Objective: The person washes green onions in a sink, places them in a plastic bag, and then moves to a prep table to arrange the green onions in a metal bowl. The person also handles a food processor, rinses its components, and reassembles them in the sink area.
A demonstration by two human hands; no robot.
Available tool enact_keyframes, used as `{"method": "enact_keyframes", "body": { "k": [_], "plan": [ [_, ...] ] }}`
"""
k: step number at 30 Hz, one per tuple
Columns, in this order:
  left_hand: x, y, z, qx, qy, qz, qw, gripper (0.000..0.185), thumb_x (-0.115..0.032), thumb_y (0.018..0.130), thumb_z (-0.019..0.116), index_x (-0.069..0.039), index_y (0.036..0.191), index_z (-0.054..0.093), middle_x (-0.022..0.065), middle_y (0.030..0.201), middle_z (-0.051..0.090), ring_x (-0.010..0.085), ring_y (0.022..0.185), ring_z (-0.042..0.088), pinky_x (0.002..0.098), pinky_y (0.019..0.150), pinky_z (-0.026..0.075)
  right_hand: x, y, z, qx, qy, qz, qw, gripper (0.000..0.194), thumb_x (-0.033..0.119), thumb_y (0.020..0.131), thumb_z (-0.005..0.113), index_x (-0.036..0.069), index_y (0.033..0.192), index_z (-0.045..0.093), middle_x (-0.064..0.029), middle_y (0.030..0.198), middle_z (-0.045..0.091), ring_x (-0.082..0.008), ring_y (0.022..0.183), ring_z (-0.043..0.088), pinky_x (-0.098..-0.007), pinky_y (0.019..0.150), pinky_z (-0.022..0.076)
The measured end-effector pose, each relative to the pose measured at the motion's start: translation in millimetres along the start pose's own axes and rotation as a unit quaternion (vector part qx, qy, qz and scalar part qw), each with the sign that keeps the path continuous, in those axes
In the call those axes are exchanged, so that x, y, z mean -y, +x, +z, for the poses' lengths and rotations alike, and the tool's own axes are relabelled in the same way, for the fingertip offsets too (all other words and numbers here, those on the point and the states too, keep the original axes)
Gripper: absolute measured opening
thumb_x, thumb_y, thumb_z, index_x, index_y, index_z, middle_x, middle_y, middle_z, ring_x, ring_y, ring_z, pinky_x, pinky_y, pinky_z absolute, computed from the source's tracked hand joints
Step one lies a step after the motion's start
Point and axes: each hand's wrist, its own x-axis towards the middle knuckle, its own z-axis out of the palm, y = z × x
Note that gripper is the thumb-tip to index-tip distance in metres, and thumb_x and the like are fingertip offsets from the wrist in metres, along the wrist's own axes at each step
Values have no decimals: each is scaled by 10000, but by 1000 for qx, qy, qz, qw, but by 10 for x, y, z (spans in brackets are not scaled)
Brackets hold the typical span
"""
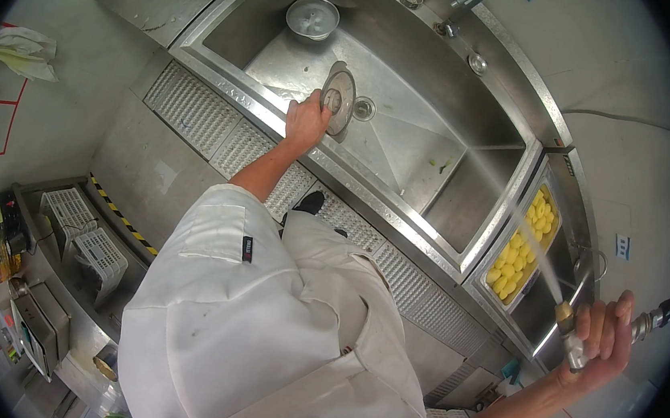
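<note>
My left hand (pixel 307 123) grips the near side of a round, shallow metal vessel with two flat ear handles (pixel 341 104). The vessel is tilted on edge over the stainless-steel sink (pixel 402 143), close to the drain (pixel 364 109). Out to the right, my right hand (pixel 604 334) is closed around a metal spray gun with a brass nozzle (pixel 565 316). A white jet of water (pixel 527 224) leaves the nozzle and runs left towards the sink. Another round metal vessel with ears (pixel 313 18) sits in the sink's far left corner.
A tray of peeled yellow potatoes (pixel 521 251) stands at the sink's right side. Behind the basin rises a faucet (pixel 463 7). Green scraps (pixel 441 165) lie on the sink floor. White plastic baskets (pixel 97 258) stand on a counter behind me, at lower left.
</note>
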Motion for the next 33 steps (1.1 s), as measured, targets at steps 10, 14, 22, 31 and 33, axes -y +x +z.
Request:
{"method": "enact_keyframes", "body": {
  "k": [10,14,22,31,33],
  "plan": [
    [25,4,42,17,4,-12,1000,283,-240,975,576,-13,1143,581,220,943,744,404,877,703,488,910,450,3,15,3,7,4,-2,1000,72,79,1085,447,32,1036,472,72,551,365,-59,469,364,-291,583,432],
    [50,7,67,10,5,-5,1000,279,-240,972,577,-15,1138,579,220,943,743,402,879,702,490,917,451,2,16,-7,9,8,0,1000,74,75,1087,438,30,1040,472,70,551,365,-60,467,362,-294,586,435],
    [38,3,59,12,5,-10,1000,288,-243,970,580,-11,1141,576,230,947,744,413,865,702,496,912,451,1,32,-48,21,8,6,1000,71,70,1085,434,28,1040,468,68,551,371,-64,467,362,-297,592,433],
    [25,-4,47,0,9,-7,1000,271,-238,967,597,-17,1123,577,226,935,742,411,854,700,502,891,457,-18,29,-76,17,8,2,1000,68,68,1075,442,24,1041,481,67,547,379,-66,459,366,-296,581,431],
    [21,-2,45,0,11,-6,1000,271,-237,966,599,-17,1122,577,223,927,741,407,852,700,501,886,458,-21,30,-80,16,9,2,1000,70,69,1074,442,24,1041,484,68,547,378,-65,457,363,-294,580,430]
  ]
}}
